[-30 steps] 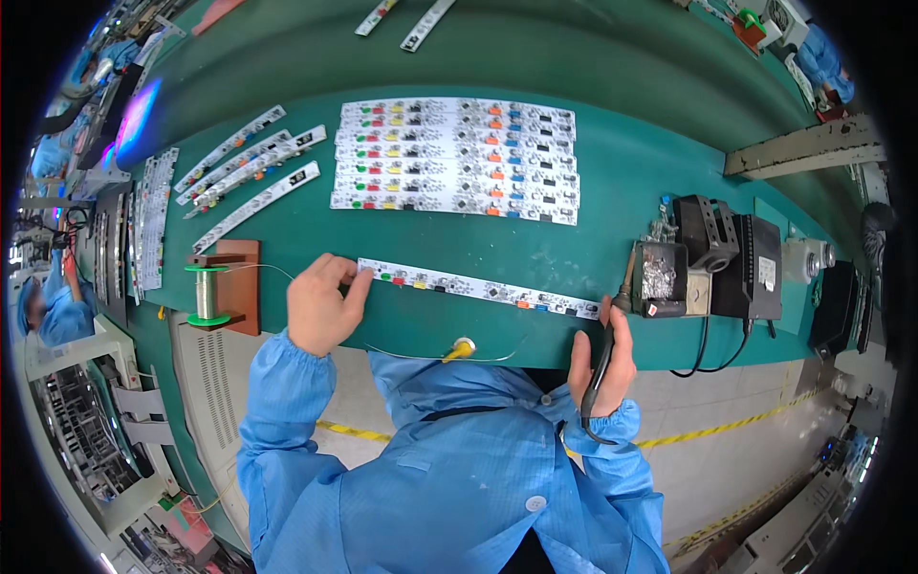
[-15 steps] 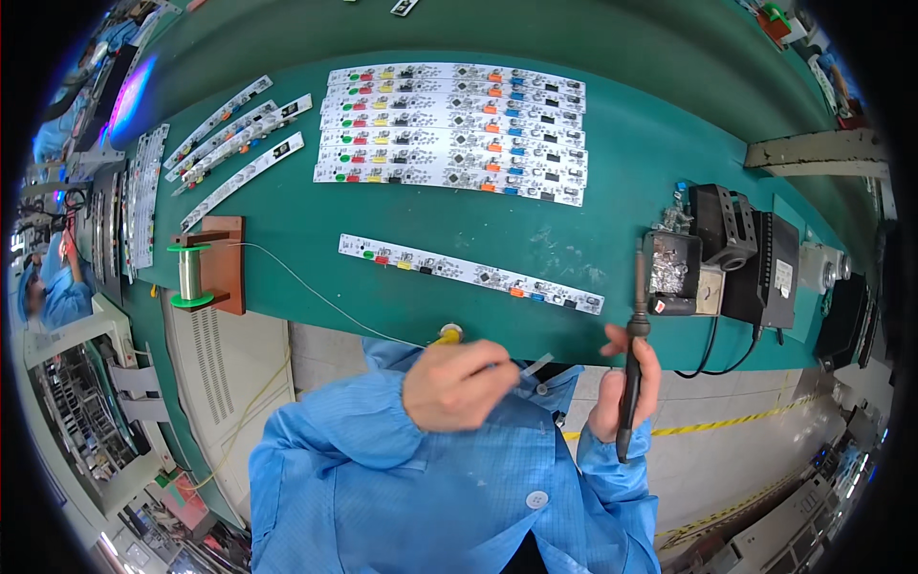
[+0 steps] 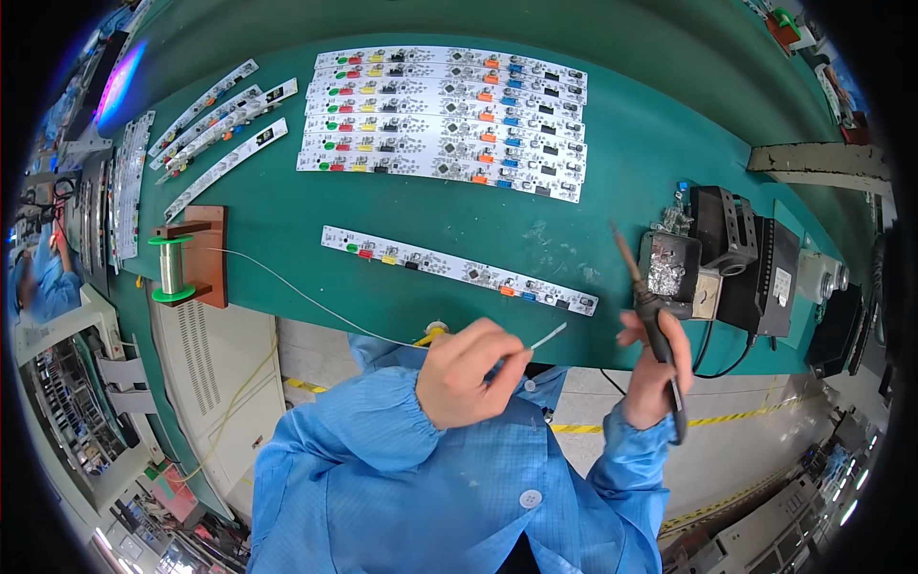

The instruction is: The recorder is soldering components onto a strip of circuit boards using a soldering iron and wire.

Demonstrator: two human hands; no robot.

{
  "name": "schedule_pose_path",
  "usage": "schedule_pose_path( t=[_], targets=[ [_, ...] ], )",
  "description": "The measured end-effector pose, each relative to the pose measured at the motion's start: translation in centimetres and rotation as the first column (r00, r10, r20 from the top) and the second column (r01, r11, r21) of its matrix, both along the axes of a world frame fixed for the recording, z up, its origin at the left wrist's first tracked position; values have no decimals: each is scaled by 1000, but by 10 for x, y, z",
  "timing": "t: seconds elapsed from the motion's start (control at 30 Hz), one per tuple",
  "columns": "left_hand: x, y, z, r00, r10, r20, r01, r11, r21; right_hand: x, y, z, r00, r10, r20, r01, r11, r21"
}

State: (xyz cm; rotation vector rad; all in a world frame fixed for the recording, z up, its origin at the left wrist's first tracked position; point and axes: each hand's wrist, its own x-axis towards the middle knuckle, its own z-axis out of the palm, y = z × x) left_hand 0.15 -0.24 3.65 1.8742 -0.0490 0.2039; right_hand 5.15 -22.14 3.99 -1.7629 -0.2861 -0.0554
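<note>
- My left hand [image 3: 469,373], closed, pinches solder wire [image 3: 549,336], presumably for control.
- My right hand [image 3: 653,385] encircles the soldering iron [image 3: 652,319] by its handle, likely avoiding heat.
- Circuit board [image 3: 449,267]: beyond, on the bench [image 3: 421,209].

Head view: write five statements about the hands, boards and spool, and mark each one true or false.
1. The right hand holds a soldering iron. True.
2. A single circuit board lies apart from the large group of boards. True.
3. The soldering iron's tip touches the single circuit board. False: the tip is apart from it.
4. The left hand holds wire that leads back to a green-ended spool. True.
5. The spool stands right of the single circuit board. False: it stands to its left.
</note>
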Motion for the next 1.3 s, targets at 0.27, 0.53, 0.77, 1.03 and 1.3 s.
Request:
schedule_pose_path(
  t=[0.27,0.53,0.77,1.03,1.3],
  targets=[
    [19,-6,-20,996,46,72,-56,988,147,34,-10,23,923,40,-383,-80,993,-87],
    [20,-7,-27,999,35,37,-39,991,125,45,-6,28,871,10,-490,-65,993,-96],
    [21,-5,-27,1000,15,-4,-14,996,90,46,-6,29,832,-6,-554,-53,995,-90],
    [20,-4,-26,1000,9,-25,-7,997,78,44,-4,28,827,-10,-562,-38,997,-73],
    [21,-5,-28,1000,22,-1,-22,998,66,43,-4,27,837,-23,-547,-21,997,-73]
  ],
)
